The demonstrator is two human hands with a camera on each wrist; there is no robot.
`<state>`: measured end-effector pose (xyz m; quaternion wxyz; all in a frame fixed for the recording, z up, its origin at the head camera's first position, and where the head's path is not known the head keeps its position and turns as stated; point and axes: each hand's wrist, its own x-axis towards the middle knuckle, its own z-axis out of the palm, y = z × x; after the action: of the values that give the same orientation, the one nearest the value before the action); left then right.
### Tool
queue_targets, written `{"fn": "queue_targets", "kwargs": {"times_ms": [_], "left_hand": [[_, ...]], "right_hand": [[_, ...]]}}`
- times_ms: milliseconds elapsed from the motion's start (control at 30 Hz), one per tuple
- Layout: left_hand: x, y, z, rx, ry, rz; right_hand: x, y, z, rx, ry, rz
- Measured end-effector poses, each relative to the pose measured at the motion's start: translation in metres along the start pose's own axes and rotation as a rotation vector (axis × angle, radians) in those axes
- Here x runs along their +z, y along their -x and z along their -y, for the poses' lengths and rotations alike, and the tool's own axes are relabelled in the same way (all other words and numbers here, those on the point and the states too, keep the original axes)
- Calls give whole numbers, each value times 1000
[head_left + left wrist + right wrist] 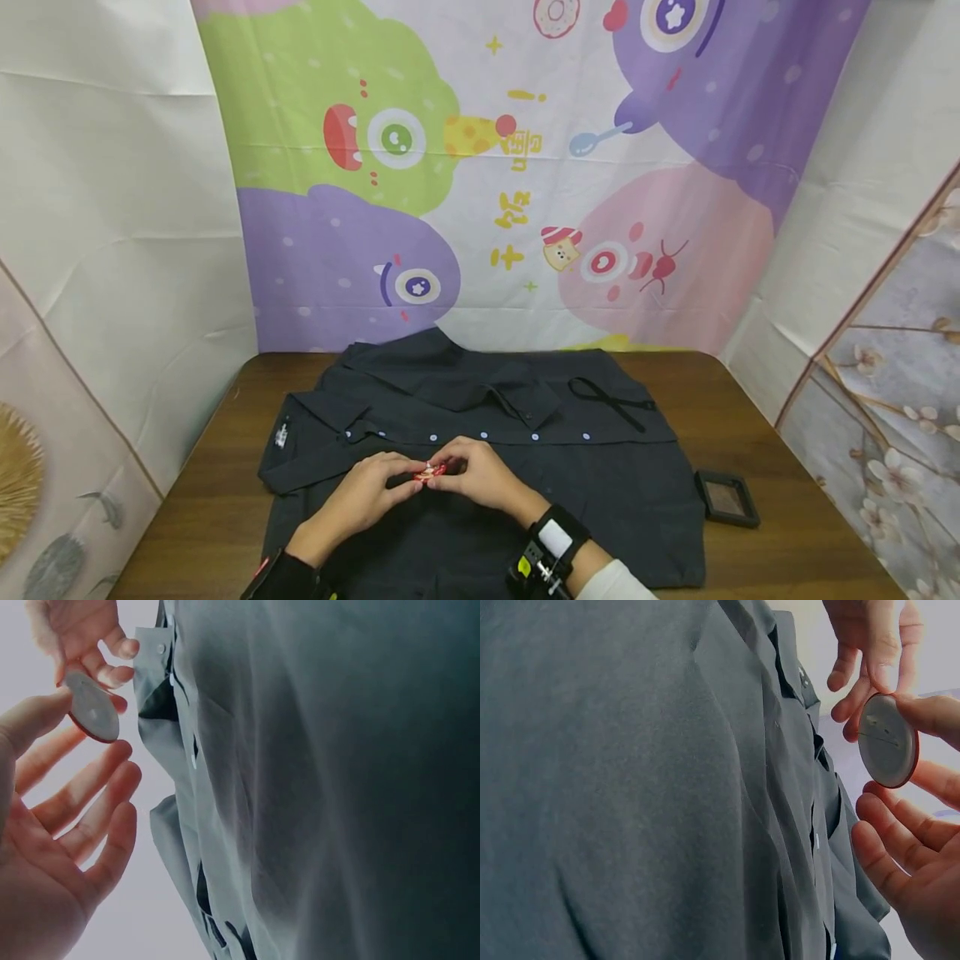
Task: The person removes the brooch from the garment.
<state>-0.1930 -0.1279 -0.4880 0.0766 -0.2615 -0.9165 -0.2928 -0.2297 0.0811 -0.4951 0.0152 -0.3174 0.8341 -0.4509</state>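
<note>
Both hands pinch a round pin badge (pixel 430 473) between thumbs and fingertips, above a dark button-up shirt (pixel 607 508). The left hand (pixel 363 496) grips one edge and the right hand (pixel 483 477) the opposite edge. Red and pale colours show on the badge's face in the head view. Its whitish back (pixel 94 709) with a red rim faces the left wrist camera. In the right wrist view, a thin pin crosses the back of the badge (pixel 887 741). The other fingers of each hand are spread away from it.
The shirt lies spread over a brown wooden table (pixel 202 500), a row of light buttons (pixel 483 436) across it. A thin black strap (pixel 611 402) rests on its far right part. Beside the shirt's right edge is a small black square frame (pixel 726 498). A printed cloth (pixel 480 321) hangs behind.
</note>
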Motion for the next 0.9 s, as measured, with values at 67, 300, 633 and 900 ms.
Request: {"fn": "queue_targets", "kwargs": {"times_ms": [67, 300, 633, 900], "left_hand": [[0, 0, 0, 11, 0, -8], [-1, -1, -1, 2, 6, -9], [0, -3, -2, 24, 12, -61], [1, -1, -1, 7, 21, -71]], "right_hand": [[-1, 0, 1, 1, -5, -7], [-10, 6, 29, 11, -62, -4], [-13, 6, 30, 18, -70, -15], [-2, 1, -1, 16, -75, -31]]}}
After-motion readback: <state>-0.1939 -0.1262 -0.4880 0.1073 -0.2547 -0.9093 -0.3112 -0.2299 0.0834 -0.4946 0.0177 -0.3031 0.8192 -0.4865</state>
